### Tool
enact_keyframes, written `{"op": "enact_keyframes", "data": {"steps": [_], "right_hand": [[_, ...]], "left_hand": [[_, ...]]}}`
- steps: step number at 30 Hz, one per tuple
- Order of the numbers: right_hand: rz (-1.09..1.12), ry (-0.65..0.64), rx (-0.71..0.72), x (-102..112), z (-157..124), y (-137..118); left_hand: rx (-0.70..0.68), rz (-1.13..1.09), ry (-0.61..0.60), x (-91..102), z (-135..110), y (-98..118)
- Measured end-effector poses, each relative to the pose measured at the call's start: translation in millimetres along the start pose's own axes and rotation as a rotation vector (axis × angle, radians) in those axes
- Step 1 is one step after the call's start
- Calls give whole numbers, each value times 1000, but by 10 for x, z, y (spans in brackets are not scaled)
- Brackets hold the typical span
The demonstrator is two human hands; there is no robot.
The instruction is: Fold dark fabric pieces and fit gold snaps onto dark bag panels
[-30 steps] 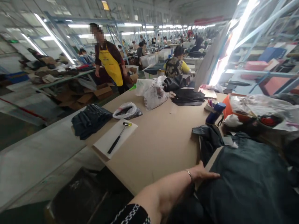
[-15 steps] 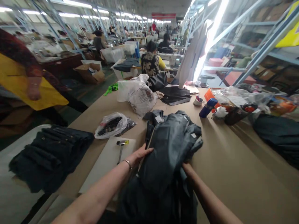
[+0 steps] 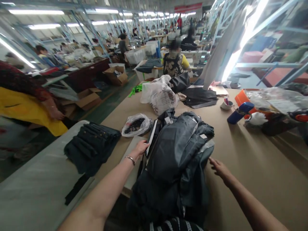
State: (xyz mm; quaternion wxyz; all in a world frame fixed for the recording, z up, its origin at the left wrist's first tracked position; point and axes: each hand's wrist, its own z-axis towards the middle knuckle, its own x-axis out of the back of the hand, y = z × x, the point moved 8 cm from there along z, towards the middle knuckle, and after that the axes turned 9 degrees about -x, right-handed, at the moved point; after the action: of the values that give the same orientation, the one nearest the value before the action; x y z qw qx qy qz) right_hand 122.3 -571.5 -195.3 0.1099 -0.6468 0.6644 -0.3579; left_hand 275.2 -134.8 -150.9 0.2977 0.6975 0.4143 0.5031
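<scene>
A bulky pile of dark, slightly shiny fabric pieces (image 3: 166, 157) lies in front of me on the brown table, overhanging its near edge. Small white tags show on its top. At the pile's left side, my left hand (image 3: 141, 149), with a bracelet on the wrist, has its fingers closed on the edge of a dark fabric piece with a white strip (image 3: 151, 138). By the right side of the pile is my right hand (image 3: 220, 169), its fingers extended and apart, the fingertips close to the fabric; whether they touch it I cannot tell.
Folded dark fabric (image 3: 90, 146) lies at left, near a plastic bag of dark bits (image 3: 136, 125). White plastic bags (image 3: 161, 94) stand behind the pile. A blue bottle (image 3: 240, 113) and small bowl (image 3: 226, 105) are at right. A person holding yellow material (image 3: 29, 110) is at far left.
My view has turned left. My right hand has come out from the pile's side and moved right. My left hand has shifted to the pile's left edge, where the white strip now shows.
</scene>
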Motion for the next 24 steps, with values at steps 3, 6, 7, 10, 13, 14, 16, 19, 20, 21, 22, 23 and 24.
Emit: {"op": "enact_keyframes", "data": {"steps": [3,6,7,10,13,14,16,19,20,21,22,23,24], "right_hand": [[32,197,263,432,-148,-266],[-3,271,533,401,-607,-774],[-18,251,619,288,-798,-980],[-28,62,831,-242,-1347,-1591],[20,-226,853,-871,-1689,-2029],[69,-317,809,-1065,-1746,-2121],[196,-464,699,-1405,-1814,-2234],[440,-523,631,-1667,-1850,-2278],[503,-507,646,-1685,-1849,-2259],[534,-480,669,-1682,-1841,-2220],[530,-448,691,-1667,-1828,-2164],[485,-422,706,-1656,-1813,-2094],[413,-412,717,-1655,-1802,-2017]], "left_hand": [[-45,66,78,147,3,43],[-167,127,140,300,-87,272],[-212,142,149,345,-140,381],[-327,178,164,480,-358,752],[-447,206,166,578,-677,1170],[-504,216,170,587,-812,1319],[-644,232,185,548,-1117,1600],[-800,241,150,325,-1528,1830],[-810,228,117,226,-1610,1832],[-793,206,81,129,-1654,1797],[-750,169,42,37,-1662,1731],[-692,104,0,-47,-1642,1647],[-627,9,-42,-122,-1605,1558]]}}
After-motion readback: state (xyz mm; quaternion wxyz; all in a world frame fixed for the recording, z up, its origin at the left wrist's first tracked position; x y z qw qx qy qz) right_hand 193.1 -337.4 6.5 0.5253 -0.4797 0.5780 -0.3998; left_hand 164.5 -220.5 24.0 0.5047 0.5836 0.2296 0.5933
